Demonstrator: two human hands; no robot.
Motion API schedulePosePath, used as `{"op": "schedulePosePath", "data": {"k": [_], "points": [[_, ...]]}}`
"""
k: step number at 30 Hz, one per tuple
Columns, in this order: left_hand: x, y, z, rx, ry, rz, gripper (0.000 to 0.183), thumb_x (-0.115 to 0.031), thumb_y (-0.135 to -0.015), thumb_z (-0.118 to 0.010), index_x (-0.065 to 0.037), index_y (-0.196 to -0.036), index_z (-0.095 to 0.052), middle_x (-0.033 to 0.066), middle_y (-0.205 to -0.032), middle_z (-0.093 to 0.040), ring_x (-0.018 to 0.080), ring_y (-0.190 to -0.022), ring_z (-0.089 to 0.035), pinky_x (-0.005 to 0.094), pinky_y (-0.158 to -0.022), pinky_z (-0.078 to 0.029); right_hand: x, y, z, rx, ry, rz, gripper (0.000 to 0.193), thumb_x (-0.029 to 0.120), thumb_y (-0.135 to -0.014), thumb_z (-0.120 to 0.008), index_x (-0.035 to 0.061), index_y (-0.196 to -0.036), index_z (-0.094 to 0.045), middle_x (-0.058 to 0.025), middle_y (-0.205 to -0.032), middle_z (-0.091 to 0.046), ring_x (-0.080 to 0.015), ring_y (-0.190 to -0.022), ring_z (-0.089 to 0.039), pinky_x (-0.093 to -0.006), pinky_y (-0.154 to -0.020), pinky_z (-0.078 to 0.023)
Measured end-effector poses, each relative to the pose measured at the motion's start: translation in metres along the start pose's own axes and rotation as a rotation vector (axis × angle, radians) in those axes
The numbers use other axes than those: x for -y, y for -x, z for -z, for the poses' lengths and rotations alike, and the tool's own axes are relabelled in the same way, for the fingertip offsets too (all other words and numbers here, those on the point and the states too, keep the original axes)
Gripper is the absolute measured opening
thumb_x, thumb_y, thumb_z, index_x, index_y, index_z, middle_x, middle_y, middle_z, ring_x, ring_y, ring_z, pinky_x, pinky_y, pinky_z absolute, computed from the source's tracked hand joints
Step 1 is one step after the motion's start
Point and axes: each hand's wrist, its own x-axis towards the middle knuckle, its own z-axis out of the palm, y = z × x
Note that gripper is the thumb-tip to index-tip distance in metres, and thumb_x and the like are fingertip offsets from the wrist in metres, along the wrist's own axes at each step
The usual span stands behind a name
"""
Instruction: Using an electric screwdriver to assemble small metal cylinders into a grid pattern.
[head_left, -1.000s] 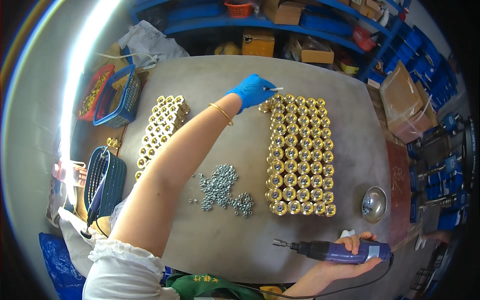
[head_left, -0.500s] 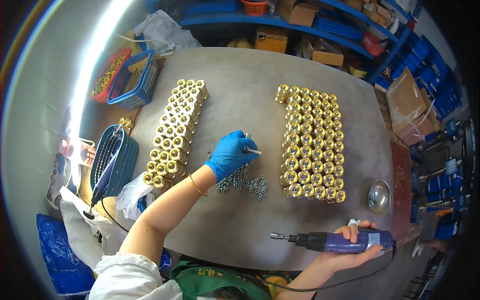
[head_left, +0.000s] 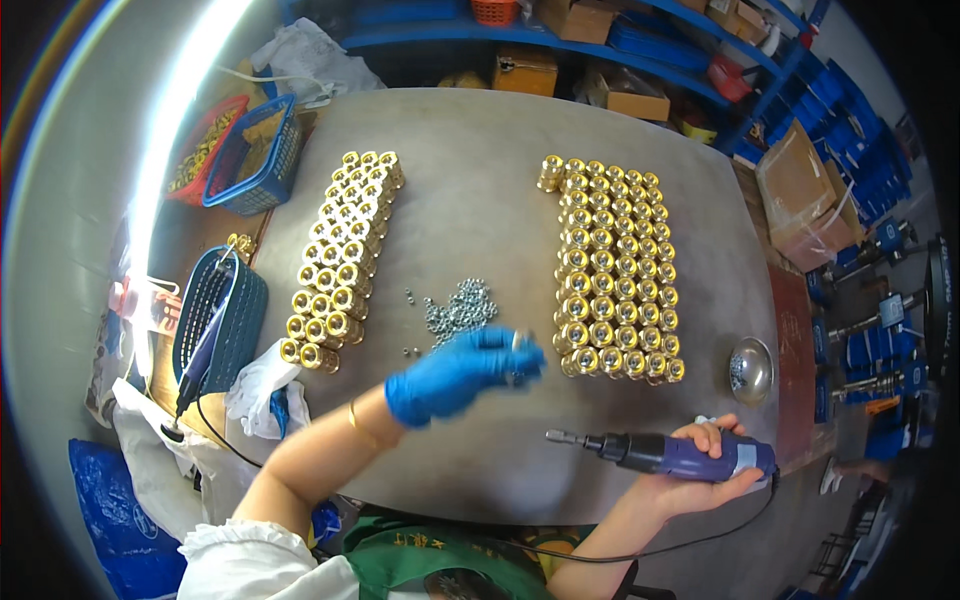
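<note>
My left hand [head_left: 455, 372], in a blue glove, is raised over the table just on the near side of a pile of small metal nuts [head_left: 465, 308]. Its fingers are closed on a short silvery metal pin [head_left: 519, 342], which is smeared by motion and partly hidden. My bare right hand [head_left: 708, 462] grips a purple electric screwdriver [head_left: 690, 456] at the near right. A socket-like bit on the tool points left, toward the glove. Brass fittings stand upright in rows, one block [head_left: 345, 250] left of the nuts and a wider block [head_left: 615, 270] to the right.
A shiny metal bowl [head_left: 750, 370] stands near the table's right edge. On the left are a blue-green basket [head_left: 258, 318] with another electric screwdriver, a blue basket [head_left: 288, 150] and a red basket [head_left: 185, 190]. The tool's cord [head_left: 650, 550] trails below my right arm. Cardboard boxes [head_left: 800, 195] sit beyond the right edge.
My left hand has come away from the nut pile toward me and slightly right, with the metal pin in it. My right hand still holds the screwdriver, and the whole view has shifted slightly.
</note>
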Motion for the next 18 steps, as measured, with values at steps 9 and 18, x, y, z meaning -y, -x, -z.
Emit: {"op": "schedulePosePath", "data": {"k": [9, 18], "points": [[0.041, 0.044, -0.051, 0.098, 0.667, 0.202, 0.024, -0.018, -0.085, -0.058, -0.013, -0.108, -0.051, 0.0059, -0.111, -0.054, 0.0206, -0.101, -0.054, 0.0419, -0.092, -0.042, -0.007, -0.005, 0.015, 0.045, -0.115, -0.111, 0.046, 0.035, -0.078, -0.063, -0.0037, -0.096, -0.047, -0.0136, -0.094, -0.048, -0.0142, -0.065, -0.050, -0.0230, -0.060, -0.046], [0.039, 0.043, -0.060, 0.176, 0.697, 0.234, 0.036, -0.018, -0.085, -0.058, -0.014, -0.118, -0.046, 0.0013, -0.106, -0.054, 0.0144, -0.095, -0.055, 0.0350, -0.088, -0.044, -0.012, -0.008, 0.030, 0.043, -0.217, -0.186, 0.044, 0.034, -0.078, -0.063, -0.0039, -0.095, -0.048, -0.0132, -0.092, -0.050, -0.0136, -0.066, -0.052, -0.0238, -0.059, -0.047]]}}
